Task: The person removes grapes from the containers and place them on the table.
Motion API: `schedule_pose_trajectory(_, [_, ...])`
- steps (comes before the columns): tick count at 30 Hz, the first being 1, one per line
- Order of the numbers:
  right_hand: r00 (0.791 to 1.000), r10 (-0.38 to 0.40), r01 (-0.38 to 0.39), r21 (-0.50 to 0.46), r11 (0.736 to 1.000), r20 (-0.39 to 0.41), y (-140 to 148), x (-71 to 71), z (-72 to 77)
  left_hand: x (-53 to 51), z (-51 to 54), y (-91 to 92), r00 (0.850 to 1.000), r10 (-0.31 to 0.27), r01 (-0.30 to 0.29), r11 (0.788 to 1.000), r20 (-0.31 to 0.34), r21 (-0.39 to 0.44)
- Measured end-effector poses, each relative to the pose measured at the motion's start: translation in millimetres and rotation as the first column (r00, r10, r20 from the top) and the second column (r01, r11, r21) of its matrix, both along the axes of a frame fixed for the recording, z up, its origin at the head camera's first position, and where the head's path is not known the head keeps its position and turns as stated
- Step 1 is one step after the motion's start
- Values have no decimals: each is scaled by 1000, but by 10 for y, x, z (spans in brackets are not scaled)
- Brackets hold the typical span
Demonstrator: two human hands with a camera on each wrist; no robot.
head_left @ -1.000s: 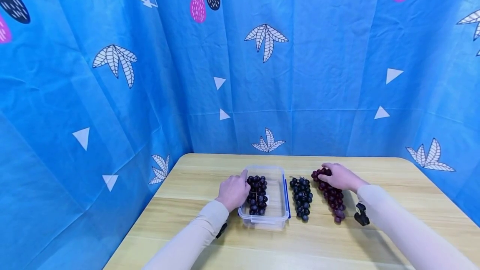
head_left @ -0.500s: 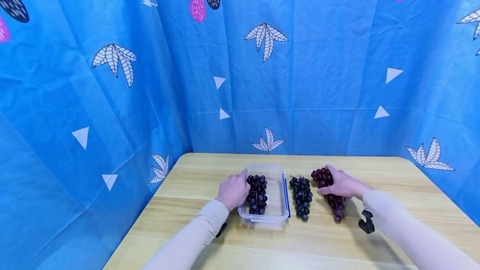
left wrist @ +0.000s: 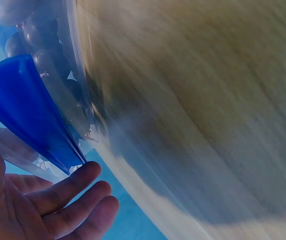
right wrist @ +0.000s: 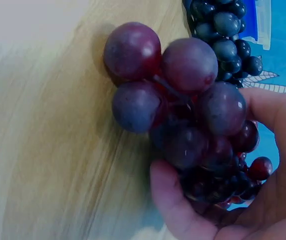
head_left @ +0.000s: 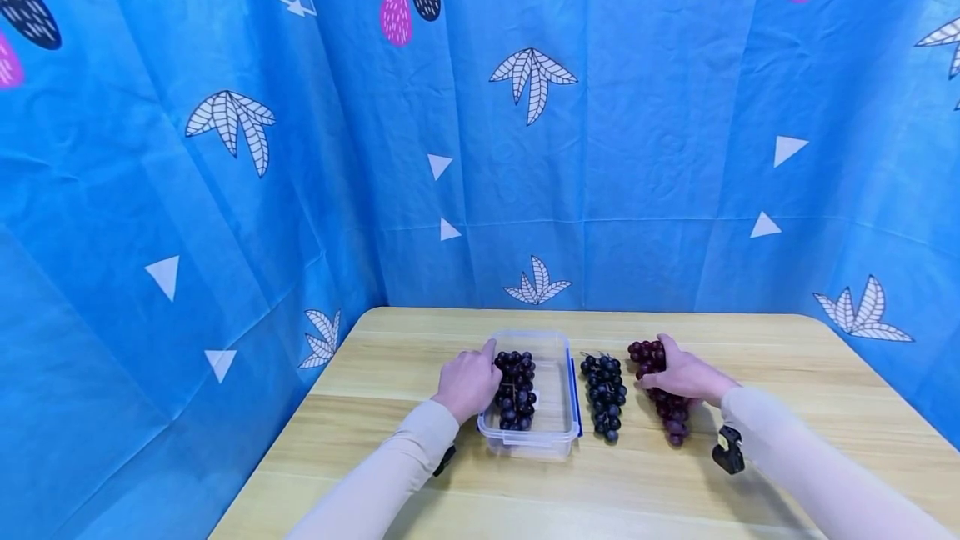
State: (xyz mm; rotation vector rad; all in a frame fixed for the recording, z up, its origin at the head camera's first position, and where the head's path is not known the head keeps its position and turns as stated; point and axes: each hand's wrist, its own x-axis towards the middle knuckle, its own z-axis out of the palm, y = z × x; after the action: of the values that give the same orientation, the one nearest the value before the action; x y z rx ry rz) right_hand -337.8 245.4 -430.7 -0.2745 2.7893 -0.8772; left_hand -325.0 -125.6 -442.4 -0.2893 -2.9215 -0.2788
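My left hand (head_left: 468, 384) holds the left rim of a clear plastic container (head_left: 553, 437), its fingers by a blue latch (left wrist: 30, 107) in the left wrist view. Inside the container, along its left side, lies a bunch of dark purple grapes (head_left: 515, 390). On the table at the right, my right hand (head_left: 686, 375) grips a bunch of red grapes (head_left: 675, 415) around its middle. The right wrist view shows thumb and fingers curled round these red grapes (right wrist: 185, 145); part of the bunch is hidden by the hand.
A bunch of black grapes (head_left: 603, 394) lies on the wooden table (head_left: 540, 507) between the container and the red grapes. A blue latch (head_left: 575, 394) hangs along the container's right side. A patterned blue curtain (head_left: 637, 190) stands behind the table and on its left.
My right hand has moved from the far end of the red grapes toward their middle and taken hold around them. My left hand and the container have stayed in place.
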Motion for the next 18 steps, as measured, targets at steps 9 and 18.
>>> schedule_pose_trajectory(9, [1000, -18, 18, -1, 1000, -5, -29, -12, -4, -4, 4, 0, 1000, -3, 3, 1000, -3, 12])
schedule_pose_trajectory(18, [999, -41, 42, -10, 999, 36, -19, 25, 28, -1, -18, 5, 1000, -1, 1, 1000, -8, 7])
